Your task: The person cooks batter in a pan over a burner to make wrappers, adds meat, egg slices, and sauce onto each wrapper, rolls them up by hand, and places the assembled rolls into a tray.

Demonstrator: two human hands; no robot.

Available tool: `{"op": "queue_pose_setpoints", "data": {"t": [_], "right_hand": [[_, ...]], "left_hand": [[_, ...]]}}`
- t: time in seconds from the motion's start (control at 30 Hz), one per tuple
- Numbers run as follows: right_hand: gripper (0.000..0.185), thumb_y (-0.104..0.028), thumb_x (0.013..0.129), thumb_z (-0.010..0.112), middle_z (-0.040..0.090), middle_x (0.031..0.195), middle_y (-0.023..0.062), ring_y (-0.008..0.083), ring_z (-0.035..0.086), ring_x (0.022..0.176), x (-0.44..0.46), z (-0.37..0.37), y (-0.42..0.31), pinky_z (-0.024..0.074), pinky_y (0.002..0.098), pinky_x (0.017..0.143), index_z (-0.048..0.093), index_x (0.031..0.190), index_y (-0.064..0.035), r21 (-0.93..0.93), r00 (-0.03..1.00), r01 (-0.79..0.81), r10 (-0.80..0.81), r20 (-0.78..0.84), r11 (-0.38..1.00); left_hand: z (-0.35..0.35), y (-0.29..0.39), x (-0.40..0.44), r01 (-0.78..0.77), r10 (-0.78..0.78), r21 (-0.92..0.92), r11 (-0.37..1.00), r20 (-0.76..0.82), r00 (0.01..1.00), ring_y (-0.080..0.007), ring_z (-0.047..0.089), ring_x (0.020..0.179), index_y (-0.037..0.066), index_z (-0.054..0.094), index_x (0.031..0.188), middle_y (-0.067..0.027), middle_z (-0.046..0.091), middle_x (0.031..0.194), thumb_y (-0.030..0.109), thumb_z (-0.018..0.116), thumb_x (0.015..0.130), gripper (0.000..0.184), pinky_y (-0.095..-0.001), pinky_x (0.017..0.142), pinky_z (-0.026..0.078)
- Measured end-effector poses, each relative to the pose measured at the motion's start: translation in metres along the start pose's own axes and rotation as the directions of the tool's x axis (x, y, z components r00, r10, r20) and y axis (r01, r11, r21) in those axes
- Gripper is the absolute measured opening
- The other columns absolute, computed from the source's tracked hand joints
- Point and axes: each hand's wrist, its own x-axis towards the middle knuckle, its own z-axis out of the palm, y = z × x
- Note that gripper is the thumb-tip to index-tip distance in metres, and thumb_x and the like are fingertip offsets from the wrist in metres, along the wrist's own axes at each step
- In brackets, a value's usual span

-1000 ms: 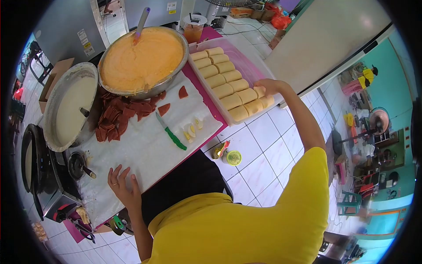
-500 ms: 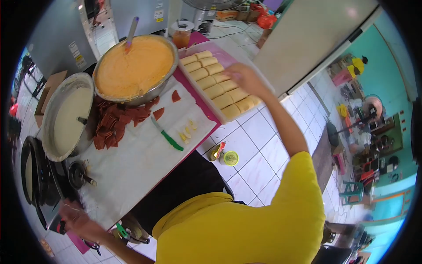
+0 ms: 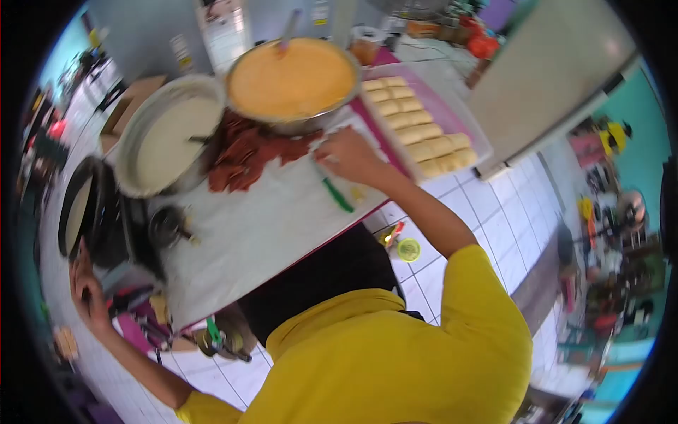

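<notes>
At the far left, my left hand (image 3: 88,293) is closed around the handle of a black frying pan (image 3: 92,205). The pan is tilted and has a pale layer inside. My right hand (image 3: 346,152) reaches down over the paper-covered table (image 3: 240,247), at the edge of a pile of reddish-brown flat slices (image 3: 244,159). Its fingers are blurred and partly hidden, so what they touch is unclear. Just below it lies a green-handled knife (image 3: 338,196), with small pale yellow pieces (image 3: 358,193) alongside.
A pot of white batter (image 3: 169,145) with a dark handle in it stands beside a steel bowl of orange mixture (image 3: 293,78). Pale rolls (image 3: 418,134) fill part of a plastic tray (image 3: 472,131). A dark ladle-like utensil (image 3: 168,226) rests by the table's left edge.
My right hand has moved from above the tray of rolls to the slices. My left hand has moved up to the frying pan and gripped its handle. The camera view has shifted.
</notes>
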Motion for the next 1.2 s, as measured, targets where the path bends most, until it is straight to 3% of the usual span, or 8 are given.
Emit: {"op": "queue_pose_setpoints", "data": {"t": [0.07, 0.27, 0.47, 0.67, 0.87, 0.97, 1.1, 1.2], "right_hand": [[0.021, -0.031, 0.08, 0.068, 0.064, 0.087, 0.0107, 0.0304, 0.058, 0.098, -0.009, -0.016, -0.014, 0.0464, 0.0487, 0.079, 0.072, 0.084, -0.0112, -0.131, 0.99, -0.125, 0.115, -0.083, 0.983], [0.026, -0.036, 0.079, 0.071, 0.065, 0.101, 0.0118, 0.0292, 0.055, 0.101, -0.026, -0.021, -0.068, 0.0427, 0.0461, 0.087, 0.074, 0.079, -0.0103, -0.324, 0.919, -0.261, 0.337, 0.203, 0.909], [0.018, -0.019, 0.078, 0.06, 0.064, 0.099, 0.013, 0.0294, 0.054, 0.106, -0.036, 0.048, -0.067, 0.0399, 0.0479, 0.089, 0.073, 0.077, -0.0076, -0.57, 0.954, -0.263, 0.299, -0.031, 0.779], [0.014, -0.018, 0.086, 0.06, 0.062, 0.083, 0.0132, 0.0281, 0.059, 0.081, -0.044, -0.041, -0.108, 0.0436, 0.0424, 0.069, 0.062, 0.088, -0.0035, -0.087, 0.908, -0.385, 0.361, -0.213, 0.919], [0.02, -0.01, 0.093, 0.057, 0.059, 0.08, 0.0173, 0.0318, 0.062, 0.078, -0.054, -0.067, -0.15, 0.0465, 0.0424, 0.068, 0.053, 0.111, -0.0022, 0.582, 0.902, 0.049, 0.214, -0.374, 0.812], [0.028, -0.009, 0.093, 0.058, 0.059, 0.074, 0.0147, 0.0296, 0.062, 0.069, -0.055, -0.052, -0.169, 0.046, 0.038, 0.062, 0.052, 0.12, -0.0036, 0.572, 0.939, 0.102, 0.111, -0.324, 0.814], [0.038, -0.016, 0.09, 0.062, 0.059, 0.063, 0.0103, 0.0343, 0.06, 0.056, -0.059, -0.052, -0.203, 0.0439, 0.0426, 0.052, 0.047, 0.123, -0.0046, 0.617, 0.971, -0.21, 0.235, 0.042, 0.759], [0.038, -0.012, 0.088, 0.063, 0.056, 0.056, 0.0074, 0.0314, 0.057, 0.048, -0.063, -0.036, -0.214, 0.0413, 0.0401, 0.047, 0.046, 0.121, -0.0036, 0.615, 0.988, -0.07, 0.139, -0.065, 0.785]], "left_hand": [[0.008, -0.044, -0.007, -0.056, 0.065, 0.178, 0.982, -0.042, 0.997, -0.0096, 0.03, 0.056, -0.001, 0.019, 0.152, -0.0013, 0.035, 0.086, 0.015, 0.037, 0.107, 0.051, -0.0248, 0.047, 0.032], [-0.04, -0.164, -0.039, -0.27, 0.236, 0.738, 0.618, 0.152, 0.96, -0.0062, 0.029, 0.045, 0.004, 0.018, 0.154, -0.0023, 0.038, 0.079, 0.017, 0.035, 0.108, 0.051, -0.0191, 0.035, 0.029], [-0.065, -0.234, -0.069, -0.196, 0.337, 0.806, 0.559, -0.005, 0.941, -0.0019, 0.024, 0.04, 0.006, 0.019, 0.153, 0.0011, 0.03, 0.071, 0.016, 0.044, 0.105, 0.055, -0.0183, 0.029, 0.02], [-0.085, -0.256, -0.084, -0.053, 0.281, 0.974, 0.22, -0.012, 0.96, -0.0017, 0.02, 0.038, 0.0, 0.029, 0.147, 0.0031, 0.031, 0.066, 0.017, 0.053, 0.102, 0.054, -0.0202, 0.032, 0.017], [-0.106, -0.271, -0.098, 0.153, 0.16, 0.973, 0.173, -0.181, 0.97, -0.0011, 0.028, 0.04, 0.0, 0.034, 0.144, 0.0043, 0.039, 0.068, 0.017, 0.058, 0.098, 0.055, -0.0198, 0.034, 0.018], [-0.122, -0.278, -0.099, 0.242, 0.085, 0.956, 0.165, -0.258, 0.962, -0.0008, 0.034, 0.045, 0.002, 0.041, 0.141, 0.0058, 0.042, 0.07, 0.016, 0.06, 0.096, 0.051, -0.0181, 0.039, 0.024], [-0.11, -0.302, -0.09, 0.344, 0.044, 0.937, 0.056, -0.347, 0.937, -0.0007, 0.037, 0.048, 0.004, 0.047, 0.138, 0.0072, 0.043, 0.069, 0.015, 0.058, 0.097, 0.043, -0.0182, 0.043, 0.027], [-0.112, -0.305, -0.088, 0.321, -0.004, 0.944, 0.069, -0.322, 0.947, -0.0004, 0.036, 0.049, 0.005, 0.047, 0.138, 0.0086, 0.041, 0.065, 0.014, 0.056, 0.098, 0.043, -0.0184, 0.044, 0.026]]}}
